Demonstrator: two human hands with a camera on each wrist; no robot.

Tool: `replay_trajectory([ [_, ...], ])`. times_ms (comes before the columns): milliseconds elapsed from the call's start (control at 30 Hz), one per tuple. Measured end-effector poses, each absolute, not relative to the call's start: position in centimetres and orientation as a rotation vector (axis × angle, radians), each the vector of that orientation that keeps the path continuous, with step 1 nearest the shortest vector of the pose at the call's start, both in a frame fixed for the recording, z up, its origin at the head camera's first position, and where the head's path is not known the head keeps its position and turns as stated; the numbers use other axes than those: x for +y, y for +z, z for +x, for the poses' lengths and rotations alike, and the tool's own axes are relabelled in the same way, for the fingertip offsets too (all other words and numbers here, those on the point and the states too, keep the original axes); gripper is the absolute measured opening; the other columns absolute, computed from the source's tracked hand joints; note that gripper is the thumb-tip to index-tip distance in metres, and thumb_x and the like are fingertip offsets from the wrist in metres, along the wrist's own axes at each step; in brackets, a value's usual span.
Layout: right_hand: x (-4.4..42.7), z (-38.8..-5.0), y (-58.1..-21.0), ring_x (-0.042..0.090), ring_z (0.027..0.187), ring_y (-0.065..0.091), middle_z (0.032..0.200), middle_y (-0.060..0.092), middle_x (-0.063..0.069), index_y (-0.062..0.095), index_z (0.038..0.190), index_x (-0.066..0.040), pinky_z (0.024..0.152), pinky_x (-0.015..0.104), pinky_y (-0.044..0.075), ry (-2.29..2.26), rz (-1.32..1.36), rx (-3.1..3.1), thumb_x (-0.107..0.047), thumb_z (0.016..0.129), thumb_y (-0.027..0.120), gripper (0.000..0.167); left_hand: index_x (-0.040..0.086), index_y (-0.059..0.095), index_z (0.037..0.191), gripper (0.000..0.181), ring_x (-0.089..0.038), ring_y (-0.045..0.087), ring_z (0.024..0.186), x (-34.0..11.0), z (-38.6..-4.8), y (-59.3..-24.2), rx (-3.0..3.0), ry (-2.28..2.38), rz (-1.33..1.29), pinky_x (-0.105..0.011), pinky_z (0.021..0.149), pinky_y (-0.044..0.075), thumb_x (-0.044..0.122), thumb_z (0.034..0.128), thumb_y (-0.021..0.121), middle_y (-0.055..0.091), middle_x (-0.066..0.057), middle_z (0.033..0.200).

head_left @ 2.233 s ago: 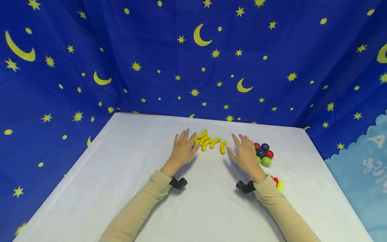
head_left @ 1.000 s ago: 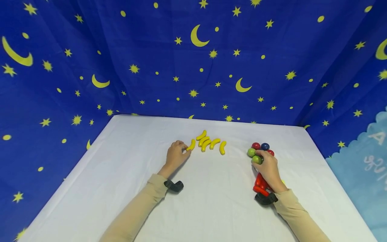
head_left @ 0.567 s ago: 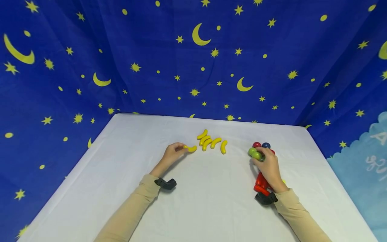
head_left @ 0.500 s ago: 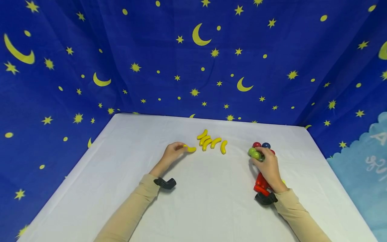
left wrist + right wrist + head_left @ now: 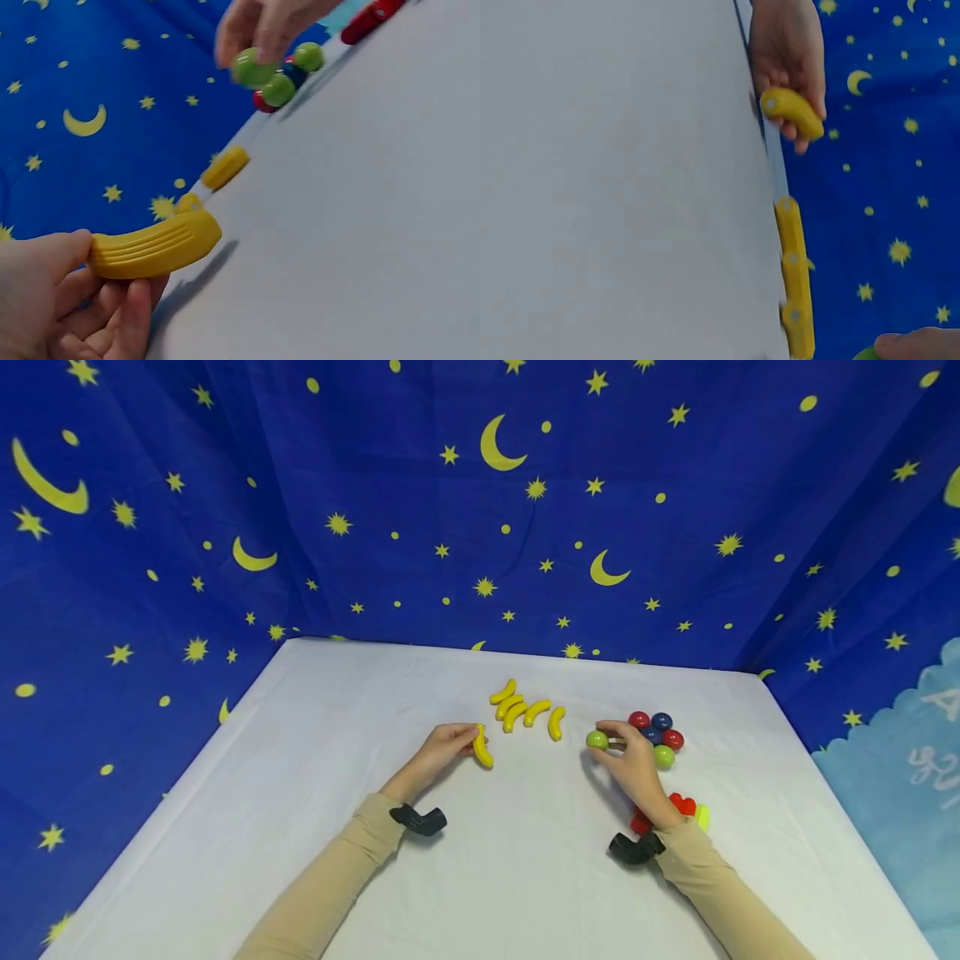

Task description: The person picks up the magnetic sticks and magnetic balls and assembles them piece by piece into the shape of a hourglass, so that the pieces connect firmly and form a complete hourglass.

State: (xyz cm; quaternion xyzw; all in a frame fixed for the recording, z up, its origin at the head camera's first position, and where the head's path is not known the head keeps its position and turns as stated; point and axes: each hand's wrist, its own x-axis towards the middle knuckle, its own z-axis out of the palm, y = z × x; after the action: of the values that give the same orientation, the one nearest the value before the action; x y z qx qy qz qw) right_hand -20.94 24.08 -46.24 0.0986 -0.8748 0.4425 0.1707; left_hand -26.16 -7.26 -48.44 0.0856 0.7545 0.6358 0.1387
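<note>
My left hand (image 5: 437, 756) pinches a yellow toy banana (image 5: 483, 748) above the white table; in the left wrist view its ridged side (image 5: 161, 244) is plain. Several more toy bananas (image 5: 513, 713) lie beyond it in a loose row. My right hand (image 5: 630, 764) pinches a shiny green ball (image 5: 597, 740) between thumb and fingers, lifted in the left wrist view. Only a sliver of green (image 5: 866, 354) shows at the right wrist view's lower edge. Beside this hand sits a cluster of red, blue and green balls (image 5: 663, 757), partly hidden by the hand.
Red pieces (image 5: 681, 803) and a yellow-green piece (image 5: 702, 817) lie near my right wrist, partly covered by it. A blue star-patterned cloth (image 5: 420, 568) rises behind the white table (image 5: 495, 877). Black mounts (image 5: 420, 820) sit on both wrists.
The open hands came to grip a toy banana and a green ball. Lately the left hand has turned the banana more upright, and the right hand has carried the ball left, away from the cluster.
</note>
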Motion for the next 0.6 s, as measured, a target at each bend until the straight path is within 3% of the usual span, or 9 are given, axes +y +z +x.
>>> replay_trajectory([
  [67, 23.3, -21.2, -46.3, 0.036, 0.101, 0.063, 0.114, 0.064, 0.024, 0.060, 0.115, 0.008, 0.085, 0.043, 0.053, 1.343, 0.303, -2.486, 0.000, 0.078, 0.074, 0.041, -0.004, 0.058, 0.126, 0.036, -0.017, 0.063, 0.107, -6.8, -25.8, -48.5, 2.230, 1.763, 0.331, -0.026, 0.090, 0.051, 0.018, 0.0976, 0.052, 0.066, -0.019, 0.118],
  [233, 20.9, -21.2, -45.9, 0.041, 0.109, 0.060, 0.118, 0.061, 0.028, 0.057, 0.117, 0.011, 0.089, 0.046, 0.051, 1.531, 0.386, -2.497, 0.004, 0.080, 0.071, 0.041, 0.001, 0.055, 0.132, 0.039, -0.027, 0.060, 0.117, -5.8, -25.0, -48.6, 2.304, 1.611, 0.527, -0.034, 0.097, 0.049, 0.019, 0.0974, 0.053, 0.066, -0.016, 0.120],
  [400, 18.4, -20.1, -44.5, 0.043, 0.110, 0.059, 0.117, 0.060, 0.031, 0.056, 0.116, 0.015, 0.091, 0.047, 0.050, 1.629, 0.498, -2.516, 0.008, 0.079, 0.069, 0.040, 0.007, 0.047, 0.139, 0.044, -0.026, 0.062, 0.113, -4.9, -24.2, -48.6, 2.233, 1.565, 0.624, -0.035, 0.098, 0.048, 0.020, 0.0976, 0.053, 0.066, -0.016, 0.119],
  [600, 16.9, -19.5, -44.8, 0.044, 0.108, 0.059, 0.116, 0.060, 0.032, 0.055, 0.116, 0.016, 0.089, 0.044, 0.051, 1.702, 0.620, -2.491, 0.009, 0.079, 0.068, 0.039, 0.007, 0.050, 0.136, 0.040, -0.023, 0.064, 0.108, -4.3, -23.7, -48.7, 2.248, 1.546, 0.709, -0.034, 0.097, 0.048, 0.019, 0.0983, 0.051, 0.069, -0.016, 0.114],
])
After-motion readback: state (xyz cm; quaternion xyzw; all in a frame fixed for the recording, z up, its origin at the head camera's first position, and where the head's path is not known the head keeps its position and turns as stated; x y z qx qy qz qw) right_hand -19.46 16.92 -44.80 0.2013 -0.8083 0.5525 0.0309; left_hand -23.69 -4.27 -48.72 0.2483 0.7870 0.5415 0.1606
